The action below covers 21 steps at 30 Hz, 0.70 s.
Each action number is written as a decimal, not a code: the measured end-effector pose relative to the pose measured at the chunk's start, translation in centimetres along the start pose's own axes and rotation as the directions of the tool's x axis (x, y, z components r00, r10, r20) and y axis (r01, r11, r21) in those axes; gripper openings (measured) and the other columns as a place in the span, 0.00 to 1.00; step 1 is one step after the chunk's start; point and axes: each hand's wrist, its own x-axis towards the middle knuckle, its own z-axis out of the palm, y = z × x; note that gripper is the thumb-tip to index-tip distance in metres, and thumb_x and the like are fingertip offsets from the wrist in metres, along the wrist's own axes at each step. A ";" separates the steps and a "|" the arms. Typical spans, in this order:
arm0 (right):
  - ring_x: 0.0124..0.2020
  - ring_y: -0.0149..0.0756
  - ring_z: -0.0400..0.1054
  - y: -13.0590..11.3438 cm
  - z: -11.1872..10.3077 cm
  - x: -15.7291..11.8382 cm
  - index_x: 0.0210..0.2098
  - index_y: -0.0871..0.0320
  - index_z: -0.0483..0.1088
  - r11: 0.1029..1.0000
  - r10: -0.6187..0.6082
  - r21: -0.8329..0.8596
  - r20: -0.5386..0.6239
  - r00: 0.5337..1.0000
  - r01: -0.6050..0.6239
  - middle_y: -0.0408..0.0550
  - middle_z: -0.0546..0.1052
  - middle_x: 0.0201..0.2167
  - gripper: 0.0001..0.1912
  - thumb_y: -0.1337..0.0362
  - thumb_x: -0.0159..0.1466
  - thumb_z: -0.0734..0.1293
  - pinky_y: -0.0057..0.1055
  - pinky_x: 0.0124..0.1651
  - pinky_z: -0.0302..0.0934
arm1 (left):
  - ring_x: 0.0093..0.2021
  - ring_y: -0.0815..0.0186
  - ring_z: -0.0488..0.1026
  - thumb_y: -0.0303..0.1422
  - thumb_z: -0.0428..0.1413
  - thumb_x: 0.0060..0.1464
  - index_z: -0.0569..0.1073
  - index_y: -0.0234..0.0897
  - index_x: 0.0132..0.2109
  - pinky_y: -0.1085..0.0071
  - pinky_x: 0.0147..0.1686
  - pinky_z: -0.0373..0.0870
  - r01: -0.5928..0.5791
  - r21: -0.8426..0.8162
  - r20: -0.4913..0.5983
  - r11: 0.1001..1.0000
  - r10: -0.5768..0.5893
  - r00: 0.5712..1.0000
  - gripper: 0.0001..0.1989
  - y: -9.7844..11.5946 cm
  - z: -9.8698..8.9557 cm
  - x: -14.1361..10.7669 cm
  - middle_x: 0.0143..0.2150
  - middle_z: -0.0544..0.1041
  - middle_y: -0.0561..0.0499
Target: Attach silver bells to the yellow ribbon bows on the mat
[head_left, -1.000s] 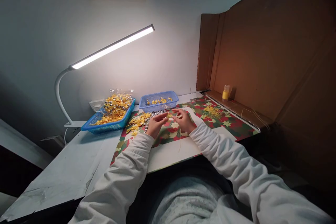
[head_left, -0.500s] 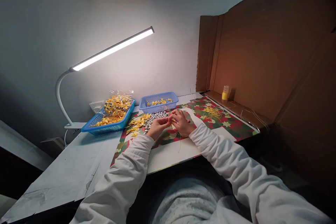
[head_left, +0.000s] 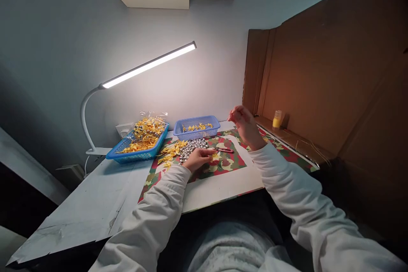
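In the middle of the frame, our left hand (head_left: 196,159) stays low over the patterned sheet (head_left: 228,165), and its thumb and fingers seem to pinch a small yellow piece (head_left: 215,157), which lies just at the fingertips. We judge that this low grip serves to steady such a small thing near the surface. Our right hand (head_left: 244,125) is lifted, right of the centre, with fingers curled together; if a thin thread is between them, we cannot tell. Its height would be useful for drawing something away from the left hand, but this is only our judgement. A red tool (head_left: 225,150) lies beside the left fingertips, probably so that we reach it easily. The silver beads (head_left: 193,148) and the yellow bows (head_left: 172,149) are heaped just beyond the left hand, side by side, perhaps for short picking. Farther back, the small basket (head_left: 196,134) contains a few yellow pieces, while the larger blue basket (head_left: 135,156), left of the centre, has a high pile, so the baskets seem to prevent scattering. Above them, the lamp (head_left: 149,66) gives light, which must help with such fine parts.
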 end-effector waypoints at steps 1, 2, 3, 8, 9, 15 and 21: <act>0.31 0.31 0.63 -0.3 0.4 -0.1 0.31 0.53 0.62 1.000 -0.002 -0.012 0.057 0.998 0.003 0.42 0.67 0.27 0.13 0.50 0.60 0.64 0.32 0.41 0.62 | 0.29 0.66 0.73 0.25 0.61 0.33 0.80 0.32 0.37 0.72 0.31 0.67 0.003 0.027 0.000 1.000 -0.003 1.000 0.18 -0.1 0.0 0.0 0.32 0.81 0.47; 0.31 0.31 0.63 -0.4 0.8 -0.2 0.31 0.53 0.62 1.000 -0.003 -0.010 0.101 0.995 0.004 0.42 0.68 0.27 0.13 0.51 0.60 0.63 0.32 0.41 0.62 | 0.29 0.66 0.73 0.24 0.60 0.33 0.80 0.33 0.36 0.73 0.30 0.67 0.006 0.053 -0.007 0.999 -0.006 1.000 0.17 -0.1 0.0 0.1 0.30 0.80 0.48; 0.31 0.31 0.64 -0.3 1.2 -0.4 0.31 0.54 0.63 1.000 0.000 0.005 0.132 0.991 -0.001 0.42 0.68 0.28 0.12 0.51 0.61 0.63 0.32 0.41 0.62 | 0.29 0.66 0.72 0.23 0.59 0.33 0.81 0.33 0.35 0.73 0.30 0.67 0.004 0.073 -0.022 0.997 -0.002 1.000 0.16 -0.2 -0.1 0.1 0.29 0.80 0.48; 0.37 0.32 0.67 1.6 2.8 -2.0 0.31 0.54 0.62 0.970 0.199 0.106 0.164 0.966 -0.218 0.44 0.71 0.34 0.13 0.51 0.60 0.64 0.33 0.45 0.63 | 0.22 0.70 0.66 0.25 0.54 0.35 0.81 0.34 0.30 0.75 0.24 0.61 -0.096 0.042 -0.306 0.995 0.104 0.946 0.13 0.2 -1.1 0.3 0.21 0.76 0.52; 0.39 0.33 0.67 2.3 3.1 -2.8 0.31 0.54 0.62 0.946 0.276 0.132 0.151 0.949 -0.296 0.45 0.72 0.36 0.13 0.51 0.60 0.63 0.33 0.45 0.63 | 0.20 0.71 0.64 0.26 0.54 0.35 0.80 0.34 0.30 0.75 0.23 0.59 -0.123 0.017 -0.402 0.992 0.120 0.908 0.13 0.3 -1.5 0.4 0.20 0.75 0.53; 0.38 0.35 0.70 7.8 6.0 -10.0 0.31 0.55 0.61 0.572 0.716 0.344 0.232 0.658 -0.744 0.50 0.73 0.38 0.08 0.59 0.59 0.65 0.35 0.40 0.65 | 0.23 0.68 0.67 0.30 0.52 0.39 0.80 0.34 0.31 0.72 0.27 0.62 -0.254 0.083 -0.792 0.964 0.218 0.570 0.13 -0.1 -4.5 0.8 0.21 0.74 0.52; 0.32 0.34 0.70 10.8 2.9 -11.2 0.27 0.55 0.62 0.577 0.794 0.300 0.012 0.607 -0.760 0.48 0.73 0.30 0.06 0.64 0.57 0.65 0.34 0.34 0.64 | 0.23 0.67 0.67 0.29 0.53 0.38 0.80 0.35 0.31 0.72 0.26 0.62 -0.221 0.031 -0.705 0.975 0.179 0.686 0.12 0.5 -3.2 0.4 0.20 0.74 0.52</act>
